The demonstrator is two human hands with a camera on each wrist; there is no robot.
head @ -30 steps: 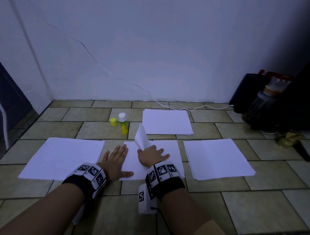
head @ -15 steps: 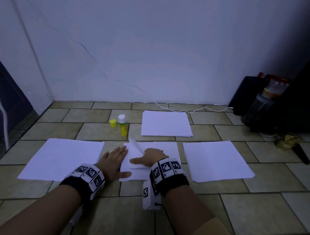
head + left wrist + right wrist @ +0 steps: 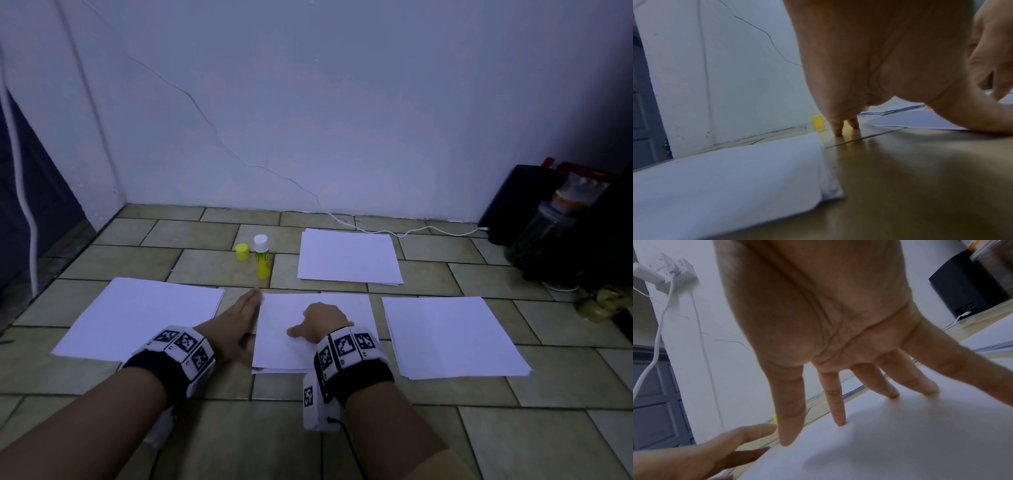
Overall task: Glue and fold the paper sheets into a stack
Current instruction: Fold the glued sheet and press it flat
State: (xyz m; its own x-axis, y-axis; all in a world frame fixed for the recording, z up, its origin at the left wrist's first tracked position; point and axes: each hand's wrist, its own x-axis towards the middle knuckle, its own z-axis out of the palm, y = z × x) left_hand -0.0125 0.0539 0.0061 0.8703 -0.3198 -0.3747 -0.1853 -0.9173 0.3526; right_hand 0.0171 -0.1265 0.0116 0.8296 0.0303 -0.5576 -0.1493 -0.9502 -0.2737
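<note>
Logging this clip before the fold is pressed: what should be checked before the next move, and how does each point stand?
1. Right hand on the centre sheet: ok; its fingers press down, straight and spread.
2. Left hand steadies that sheet: ok; it lies flat along the left edge, thumb at the near corner.
3. Sheet lies flat, no flap raised: ok in the head view.
4. Edges aligned with the sheets beneath: cannot tell; a lower edge peeks out at the near corner.
5. Glue stick in sight: ok; upright beyond the sheet, its yellow cap off beside it.
6. Glue already applied: cannot tell.
</note>
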